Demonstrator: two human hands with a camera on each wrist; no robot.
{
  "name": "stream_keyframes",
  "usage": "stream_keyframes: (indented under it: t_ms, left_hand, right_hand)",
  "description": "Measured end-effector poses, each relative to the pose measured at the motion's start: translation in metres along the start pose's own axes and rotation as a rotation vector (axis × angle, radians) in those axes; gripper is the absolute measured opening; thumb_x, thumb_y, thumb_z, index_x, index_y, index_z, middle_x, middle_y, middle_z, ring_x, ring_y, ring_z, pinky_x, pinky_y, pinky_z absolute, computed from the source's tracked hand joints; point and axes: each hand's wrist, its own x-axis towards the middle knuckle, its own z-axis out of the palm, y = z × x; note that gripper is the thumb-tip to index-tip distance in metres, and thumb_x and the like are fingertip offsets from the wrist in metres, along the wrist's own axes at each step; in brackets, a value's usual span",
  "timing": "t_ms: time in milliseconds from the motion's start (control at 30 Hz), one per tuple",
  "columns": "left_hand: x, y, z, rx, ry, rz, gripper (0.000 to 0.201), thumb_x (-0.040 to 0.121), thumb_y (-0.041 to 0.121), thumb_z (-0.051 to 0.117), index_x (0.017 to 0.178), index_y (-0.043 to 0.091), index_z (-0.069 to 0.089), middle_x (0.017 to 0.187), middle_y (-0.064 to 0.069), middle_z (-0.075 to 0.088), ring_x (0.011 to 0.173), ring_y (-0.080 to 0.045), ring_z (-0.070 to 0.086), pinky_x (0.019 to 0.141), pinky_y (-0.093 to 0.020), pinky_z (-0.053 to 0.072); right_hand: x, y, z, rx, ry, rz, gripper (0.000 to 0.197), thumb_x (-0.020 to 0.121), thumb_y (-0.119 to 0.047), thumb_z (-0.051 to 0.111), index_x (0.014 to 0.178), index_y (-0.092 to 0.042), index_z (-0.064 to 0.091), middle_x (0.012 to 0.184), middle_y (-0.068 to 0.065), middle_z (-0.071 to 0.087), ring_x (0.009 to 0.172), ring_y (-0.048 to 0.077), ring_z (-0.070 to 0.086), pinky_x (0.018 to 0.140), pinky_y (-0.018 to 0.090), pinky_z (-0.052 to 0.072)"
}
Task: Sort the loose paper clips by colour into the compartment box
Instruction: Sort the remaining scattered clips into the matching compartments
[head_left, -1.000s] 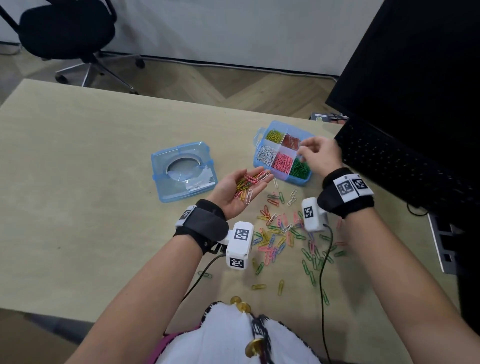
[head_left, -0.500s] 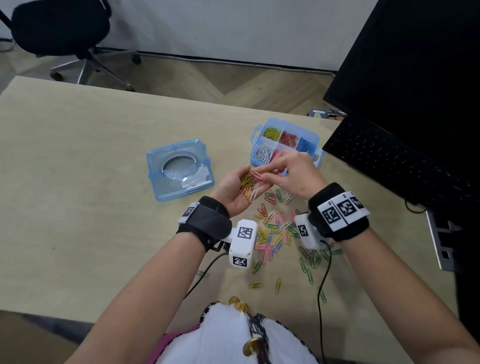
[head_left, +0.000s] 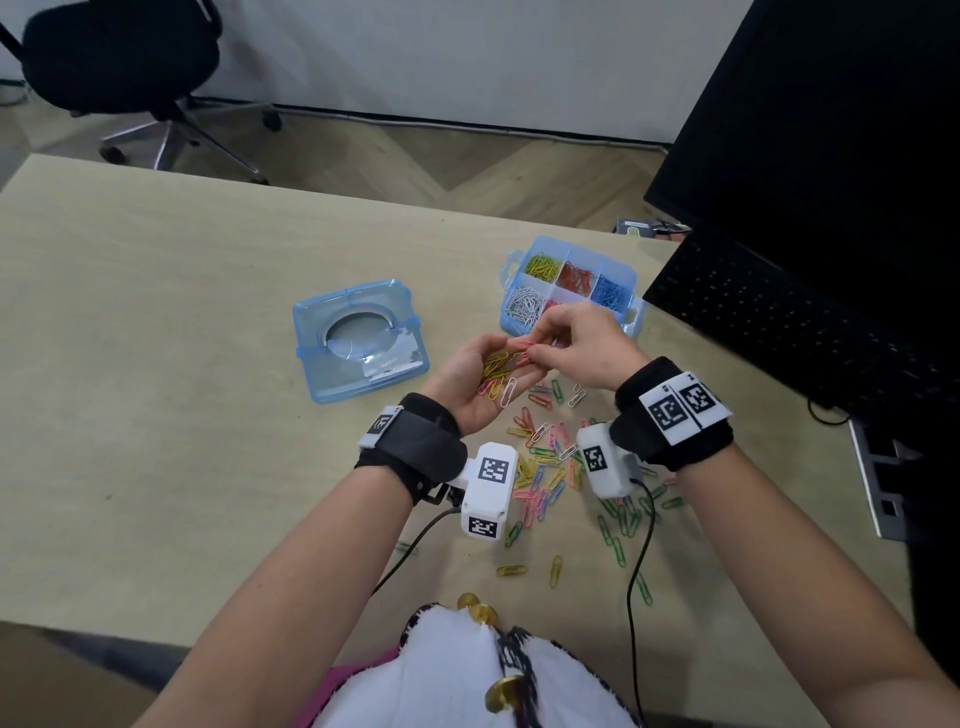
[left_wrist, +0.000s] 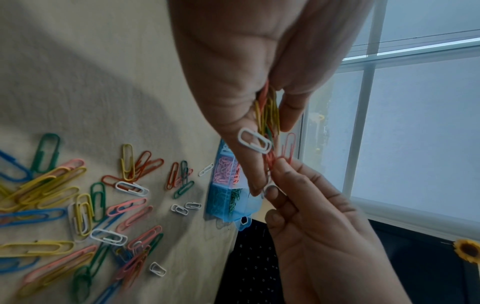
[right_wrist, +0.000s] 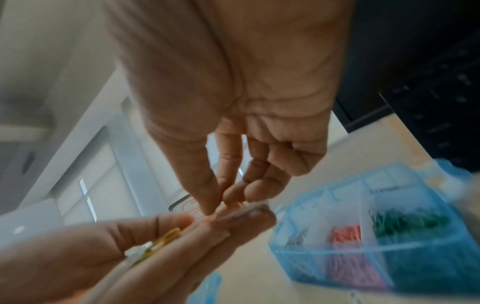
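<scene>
My left hand (head_left: 470, 376) cups a mixed batch of clips; my right hand (head_left: 582, 345) pinches a red clip (left_wrist: 287, 151) from it. The compartment box (head_left: 621, 278) is partly filled; many loose clips (head_left: 550, 467) remain on the bench (head_left: 156, 364)

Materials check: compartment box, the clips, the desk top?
Compartment box: translucent blue plastic, glossy; contents show through the walls. Paper clips: likely wire under a coloured coating, smooth, in solid yellow, red, blue, green, pink, white; core not visible. Desk top: matte pale beige surface, probably laminate; faint texture, no clear grain.
</scene>
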Motion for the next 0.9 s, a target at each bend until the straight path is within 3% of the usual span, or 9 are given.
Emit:
stream_keyframes:
  t_ms: [67,167,267,400,533,733,900]
  left_hand:
    - [0.001,0.000,-0.001,-0.016,0.011,0.010,0.043,0.099,0.016,0.034,0.090,-0.011,0.068,0.098,-0.028,0.065,0.085,-0.032,0.068,0.084,-0.039,0.052]
    - [-0.002,0.002,-0.002,-0.028,-0.009,0.016,0.045,0.099,0.017,0.033,0.096,-0.011,0.067,0.099,-0.029,0.066,0.080,-0.032,0.070,0.081,-0.035,0.054]
    - [-0.004,0.003,-0.002,-0.066,-0.019,0.023,0.046,0.100,0.017,0.033,0.094,-0.011,0.069,0.103,-0.027,0.067,0.082,-0.033,0.071,0.081,-0.036,0.055]
    - [-0.004,0.005,-0.002,-0.072,-0.024,0.033,0.044,0.100,0.017,0.032,0.100,-0.010,0.067,0.107,-0.025,0.066,0.087,-0.033,0.070,0.085,-0.037,0.053]
    - [-0.006,0.005,-0.001,-0.092,-0.048,0.050,0.049,0.100,0.018,0.033,0.089,-0.011,0.071,0.102,-0.025,0.068,0.085,-0.033,0.071,0.083,-0.037,0.054]
    - [-0.008,0.008,-0.001,-0.095,-0.037,0.069,0.042,0.101,0.018,0.031,0.106,-0.009,0.063,0.105,-0.023,0.068,0.091,-0.031,0.069,0.082,-0.034,0.055]
    - [-0.006,0.008,-0.005,-0.089,-0.021,0.082,0.042,0.101,0.019,0.030,0.110,-0.008,0.061,0.110,-0.023,0.066,0.105,-0.032,0.062,0.084,-0.035,0.055]
  right_hand:
    - [-0.001,0.002,-0.001,0.243,-0.009,0.030,0.005,0.083,-0.008,0.071,0.085,-0.011,0.067,0.081,0.005,0.067,0.071,0.010,0.062,0.068,0.022,0.053]
    - [-0.004,0.004,-0.007,0.564,0.019,0.066,0.006,0.083,-0.003,0.069,0.084,-0.008,0.066,0.082,0.005,0.067,0.072,0.010,0.064,0.068,0.021,0.052]
    - [-0.010,0.005,-0.012,1.017,-0.020,0.083,0.019,0.091,0.004,0.048,0.081,-0.009,0.059,0.087,0.010,0.066,0.071,0.015,0.062,0.061,0.022,0.049]
    - [-0.015,0.003,-0.017,1.459,-0.069,0.191,0.023,0.094,-0.020,0.037,0.077,-0.012,0.051,0.076,0.006,0.061,0.063,0.015,0.054,0.052,0.022,0.043]
    - [-0.007,0.005,-0.016,1.465,-0.037,0.278,0.033,0.098,-0.025,0.039,0.066,-0.017,0.038,0.064,-0.002,0.045,0.051,0.008,0.039,0.041,0.016,0.031]
    - [0.000,0.006,-0.017,1.322,0.017,0.263,0.047,0.093,-0.029,0.051,0.054,-0.022,0.026,0.048,-0.007,0.028,0.041,0.006,0.025,0.034,0.016,0.024]
    - [0.004,0.008,-0.017,1.153,0.091,0.284,0.041,0.092,-0.028,0.056,0.057,-0.021,0.035,0.052,-0.006,0.036,0.042,0.006,0.029,0.035,0.016,0.023]
